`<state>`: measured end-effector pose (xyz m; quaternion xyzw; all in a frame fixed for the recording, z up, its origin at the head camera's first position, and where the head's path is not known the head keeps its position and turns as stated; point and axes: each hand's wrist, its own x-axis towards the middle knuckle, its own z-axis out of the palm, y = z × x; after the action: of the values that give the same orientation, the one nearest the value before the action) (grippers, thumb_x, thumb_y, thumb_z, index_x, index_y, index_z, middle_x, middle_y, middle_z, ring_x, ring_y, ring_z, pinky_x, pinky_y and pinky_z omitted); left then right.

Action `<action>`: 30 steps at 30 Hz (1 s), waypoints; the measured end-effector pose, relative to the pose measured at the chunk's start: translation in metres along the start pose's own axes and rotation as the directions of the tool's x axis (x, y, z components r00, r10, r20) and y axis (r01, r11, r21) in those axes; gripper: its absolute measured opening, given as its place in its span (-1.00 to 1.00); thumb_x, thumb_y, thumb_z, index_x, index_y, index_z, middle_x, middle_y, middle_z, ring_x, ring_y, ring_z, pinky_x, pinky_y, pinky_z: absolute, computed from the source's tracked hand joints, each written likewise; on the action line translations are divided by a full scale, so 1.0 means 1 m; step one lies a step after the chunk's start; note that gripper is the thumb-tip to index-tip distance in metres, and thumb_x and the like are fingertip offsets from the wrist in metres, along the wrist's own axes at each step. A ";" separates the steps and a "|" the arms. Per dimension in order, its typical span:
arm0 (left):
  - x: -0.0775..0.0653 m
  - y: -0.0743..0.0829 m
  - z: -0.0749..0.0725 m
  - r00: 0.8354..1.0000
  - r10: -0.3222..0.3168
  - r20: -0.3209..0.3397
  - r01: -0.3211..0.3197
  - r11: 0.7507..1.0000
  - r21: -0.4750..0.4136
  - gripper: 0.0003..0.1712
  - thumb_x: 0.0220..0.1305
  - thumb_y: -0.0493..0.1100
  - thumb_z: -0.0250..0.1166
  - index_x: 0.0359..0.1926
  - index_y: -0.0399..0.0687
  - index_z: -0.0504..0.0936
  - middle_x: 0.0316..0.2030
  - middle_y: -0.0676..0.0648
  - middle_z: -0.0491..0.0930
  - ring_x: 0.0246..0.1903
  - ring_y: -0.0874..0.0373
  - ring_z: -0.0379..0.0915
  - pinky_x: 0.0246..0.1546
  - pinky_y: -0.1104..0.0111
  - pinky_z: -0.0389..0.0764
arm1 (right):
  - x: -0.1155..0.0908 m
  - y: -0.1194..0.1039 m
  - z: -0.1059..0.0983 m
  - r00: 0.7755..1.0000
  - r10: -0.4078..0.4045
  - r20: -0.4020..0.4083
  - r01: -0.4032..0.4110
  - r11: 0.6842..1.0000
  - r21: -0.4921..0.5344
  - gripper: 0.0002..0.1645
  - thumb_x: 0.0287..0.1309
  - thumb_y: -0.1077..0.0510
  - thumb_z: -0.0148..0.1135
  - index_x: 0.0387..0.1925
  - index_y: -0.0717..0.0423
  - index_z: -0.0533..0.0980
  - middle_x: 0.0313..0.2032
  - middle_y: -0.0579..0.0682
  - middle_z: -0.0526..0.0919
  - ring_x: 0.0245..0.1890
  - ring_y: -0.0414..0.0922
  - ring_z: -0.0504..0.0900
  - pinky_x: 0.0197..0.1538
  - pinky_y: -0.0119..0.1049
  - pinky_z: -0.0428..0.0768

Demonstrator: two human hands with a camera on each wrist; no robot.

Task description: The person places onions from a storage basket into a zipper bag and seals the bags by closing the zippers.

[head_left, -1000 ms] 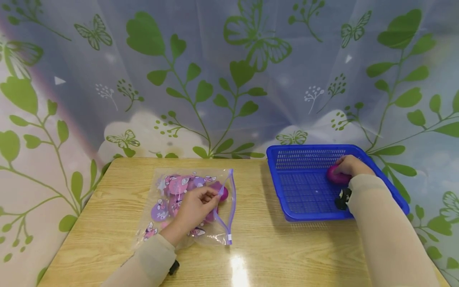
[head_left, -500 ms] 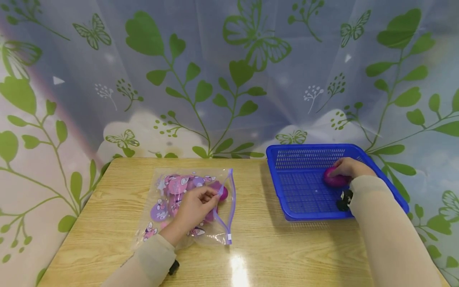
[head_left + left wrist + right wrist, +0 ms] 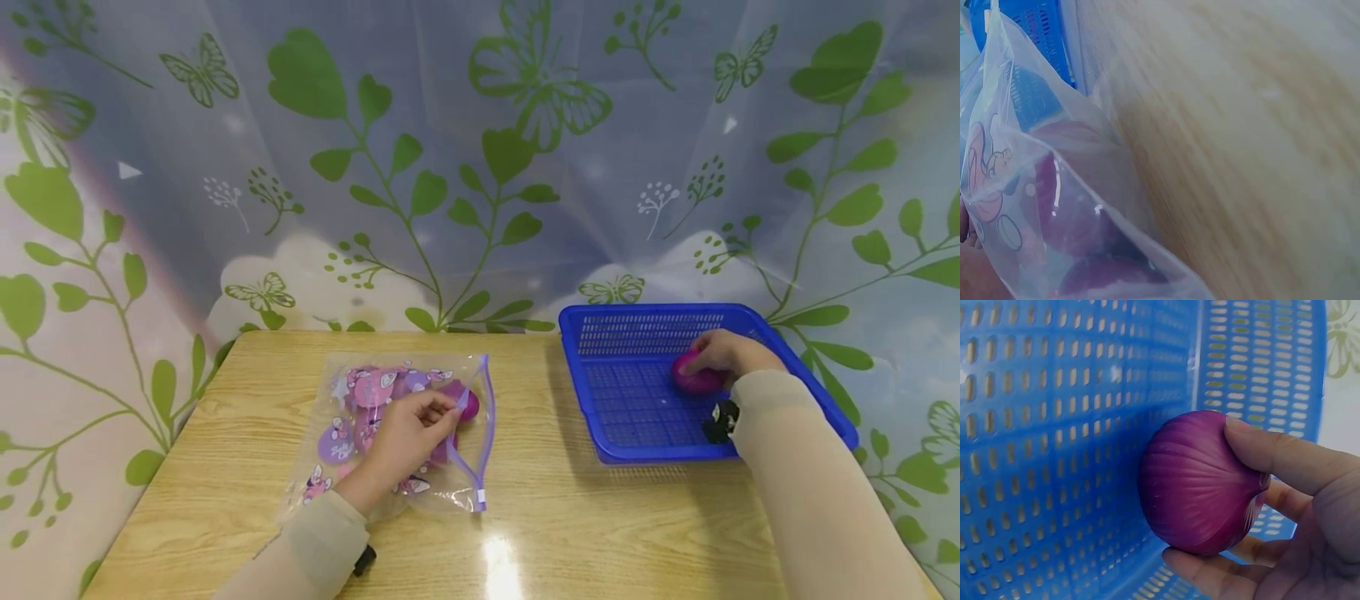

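Note:
A purple onion (image 3: 693, 377) is held by my right hand (image 3: 733, 353) low inside the blue plastic basket (image 3: 660, 453). In the right wrist view, thumb and fingers grip the onion (image 3: 1194, 487) from its stem end. On the left, my left hand (image 3: 405, 433) pinches the upper layer at the mouth of a clear zip bag (image 3: 336, 443) printed with pink and purple cartoon figures. The bag's purple-edged mouth gapes toward the basket. Inside it lie several purple, rounded things, partly hidden by the print and the hand; the left wrist view shows them dimly through the plastic (image 3: 1079, 206).
The bag and basket stand on a wood-grain table (image 3: 525, 492), with a strip of tabletop between them. Behind the table hangs a cloth backdrop (image 3: 465, 242) with leaves and butterflies. A black wrist device (image 3: 722, 421) sits at the right cuff.
My right hand has shifted slightly left within the basket, carrying the onion with it. The left hand and the bag stay in the same place.

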<state>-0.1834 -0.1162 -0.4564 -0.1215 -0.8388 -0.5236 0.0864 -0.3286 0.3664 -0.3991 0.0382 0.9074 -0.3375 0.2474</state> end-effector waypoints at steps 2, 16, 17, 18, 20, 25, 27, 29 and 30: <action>0.000 0.000 0.000 1.000 -0.003 -0.001 0.003 1.000 0.002 -0.95 0.26 -0.23 0.42 -0.25 -0.09 0.73 -0.44 0.11 0.63 -0.46 0.20 0.54 -0.46 0.40 0.64 | -0.001 -0.003 0.000 1.000 -0.009 -0.005 0.009 1.000 0.016 -0.35 0.15 0.24 0.39 0.09 0.48 0.24 -0.10 0.32 0.45 -0.24 0.02 0.59 -0.16 -0.06 0.71; 0.000 0.003 0.001 1.000 -0.017 -0.011 0.017 1.000 -0.006 -0.94 0.24 -0.27 0.42 -0.27 -0.04 0.73 -0.44 0.10 0.64 -0.46 0.19 0.54 -0.47 0.41 0.64 | -0.029 -0.035 -0.007 0.971 -0.203 -0.127 0.180 0.969 -0.169 -0.22 0.18 0.08 0.40 0.22 0.48 0.25 -0.06 0.41 0.50 -0.28 0.03 0.61 -0.29 -0.13 0.68; 0.000 0.003 0.001 1.000 -0.017 -0.011 0.017 1.000 -0.007 -0.94 0.24 -0.27 0.42 -0.27 -0.04 0.73 -0.44 0.09 0.64 -0.46 0.19 0.54 -0.46 0.41 0.64 | -0.031 -0.038 -0.008 0.967 -0.217 -0.132 0.194 0.966 -0.170 -0.22 0.19 0.09 0.40 0.22 0.48 0.25 -0.06 0.43 0.50 -0.30 0.02 0.62 -0.29 -0.14 0.68; 0.000 0.003 0.002 1.000 -0.015 -0.013 0.015 1.000 -0.007 -0.94 0.24 -0.28 0.42 -0.27 -0.05 0.73 -0.44 0.09 0.64 -0.46 0.19 0.54 -0.46 0.41 0.64 | -0.033 -0.039 -0.009 0.962 -0.233 -0.141 0.206 0.962 -0.180 -0.22 0.19 0.08 0.40 0.22 0.48 0.26 -0.06 0.43 0.50 -0.30 0.02 0.62 -0.30 -0.17 0.66; 0.000 0.003 0.002 1.000 -0.014 -0.014 0.014 1.000 -0.005 -0.94 0.24 -0.27 0.42 -0.27 -0.05 0.73 -0.44 0.09 0.64 -0.46 0.20 0.55 -0.46 0.41 0.64 | -0.037 -0.043 -0.010 0.952 -0.261 -0.162 0.228 0.954 -0.196 -0.22 0.19 0.08 0.41 0.22 0.48 0.27 -0.03 0.48 0.49 -0.26 0.07 0.62 -0.29 -0.20 0.66; 0.001 0.003 0.002 1.000 -0.015 -0.015 0.015 1.000 0.005 -0.94 0.24 -0.27 0.42 -0.26 -0.05 0.73 -0.44 0.09 0.64 -0.46 0.20 0.55 -0.47 0.41 0.64 | -0.045 -0.050 -0.007 0.926 -0.312 -0.211 0.266 0.939 -0.218 -0.19 0.18 0.04 0.43 0.24 0.44 0.27 0.04 0.53 0.47 -0.05 0.25 0.58 -0.09 -0.06 0.65; 0.001 0.003 0.002 1.000 -0.015 -0.015 0.015 1.000 0.009 -0.95 0.25 -0.27 0.42 -0.26 -0.06 0.73 -0.44 0.08 0.64 -0.47 0.21 0.55 -0.47 0.41 0.64 | -0.050 -0.054 -0.004 0.918 -0.324 -0.230 0.274 0.935 -0.225 -0.16 0.19 0.00 0.42 0.27 0.42 0.26 0.06 0.54 0.47 0.01 0.31 0.54 0.01 0.07 0.60; 0.001 0.002 0.003 1.000 -0.012 -0.016 0.012 1.000 0.012 -0.95 0.25 -0.26 0.42 -0.26 -0.06 0.73 -0.44 0.09 0.64 -0.47 0.21 0.55 -0.47 0.41 0.64 | -0.053 -0.058 -0.001 0.909 -0.335 -0.248 0.281 0.932 -0.228 -0.13 0.20 -0.02 0.42 0.30 0.41 0.24 0.07 0.55 0.46 0.03 0.34 0.53 0.08 0.18 0.55; 0.002 0.002 0.003 1.000 -0.010 -0.017 0.010 1.000 0.014 -0.96 0.26 -0.25 0.41 -0.26 -0.07 0.73 -0.44 0.09 0.64 -0.47 0.21 0.55 -0.47 0.41 0.64 | -0.055 -0.060 0.001 0.905 -0.338 -0.259 0.281 0.931 -0.233 -0.11 0.19 -0.03 0.42 0.32 0.39 0.23 0.08 0.55 0.46 0.04 0.36 0.52 0.10 0.22 0.52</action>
<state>-0.1842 -0.1126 -0.4553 -0.1121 -0.8424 -0.5191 0.0916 -0.2939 0.3252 -0.3377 -0.0806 0.9566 -0.2747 0.0548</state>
